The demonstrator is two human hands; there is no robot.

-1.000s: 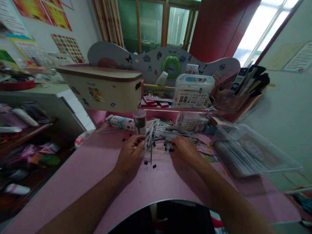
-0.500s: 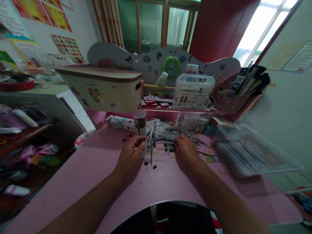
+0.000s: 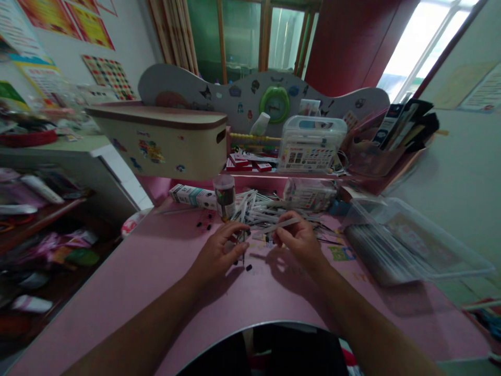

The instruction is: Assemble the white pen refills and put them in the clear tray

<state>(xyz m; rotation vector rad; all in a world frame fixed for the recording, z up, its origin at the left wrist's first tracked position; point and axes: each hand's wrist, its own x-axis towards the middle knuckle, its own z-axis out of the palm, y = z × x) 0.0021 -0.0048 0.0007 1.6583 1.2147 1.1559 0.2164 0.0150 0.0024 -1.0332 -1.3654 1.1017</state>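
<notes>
A heap of white pens point(image 3: 266, 211) lies on the pink desk point(image 3: 156, 271), with small black caps point(image 3: 248, 267) scattered in front of it. My right hand point(image 3: 299, 241) is lifted a little and pinches one white pen point(image 3: 278, 226) that points left. My left hand point(image 3: 219, 252) rests on the desk beside it, fingers curled in a pinch near the pen's tip; what it holds is too small to make out. A thin dark refill point(image 3: 243, 250) lies between the hands.
A small cylindrical pot point(image 3: 224, 195) and a long printed box point(image 3: 191, 196) stand behind the left hand. A clear plastic tray point(image 3: 407, 245) sits at the right. A cream cabinet point(image 3: 164, 138) and a clear case point(image 3: 311, 144) sit on the raised shelf behind.
My right hand has drawn one white pen out of the heap and raised it. My left hand has slid slightly right and nearer, toward the pen's tip.
</notes>
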